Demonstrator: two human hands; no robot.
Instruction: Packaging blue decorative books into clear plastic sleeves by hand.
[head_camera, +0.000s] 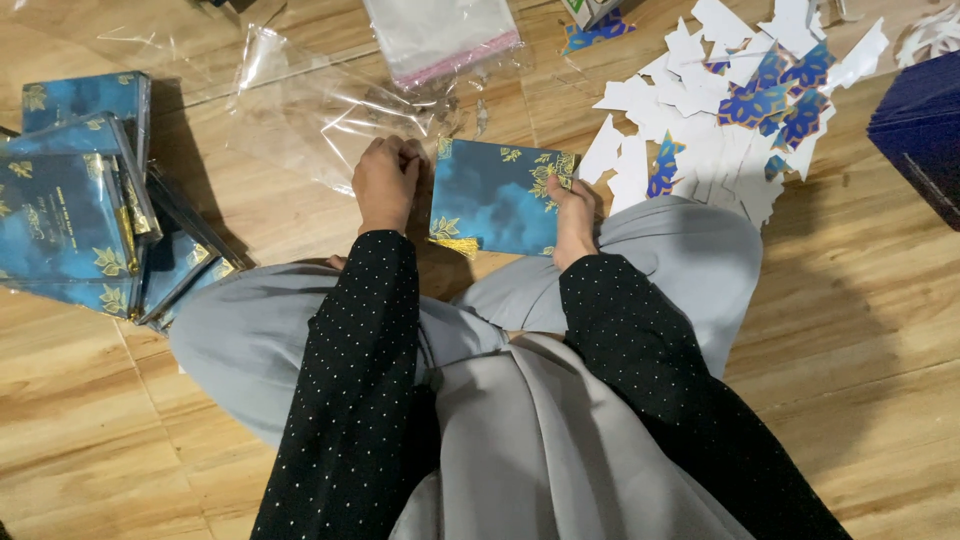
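Observation:
A blue card (495, 197) with gold leaf prints and a gold tassel lies between my hands, just above my knees. My right hand (573, 212) grips its right edge. My left hand (386, 182) is closed at the card's left edge, pinching the edge of a clear plastic sleeve (310, 120) that spreads out on the floor behind it. Whether the left fingers also hold the card is hidden.
A stack of wrapped blue cards (75, 190) leans at the left. A pile of white and blue paper cut-outs (730, 100) lies at the upper right. A pack of clear sleeves (440, 35) sits at the top, a dark blue box (920, 130) at the right edge.

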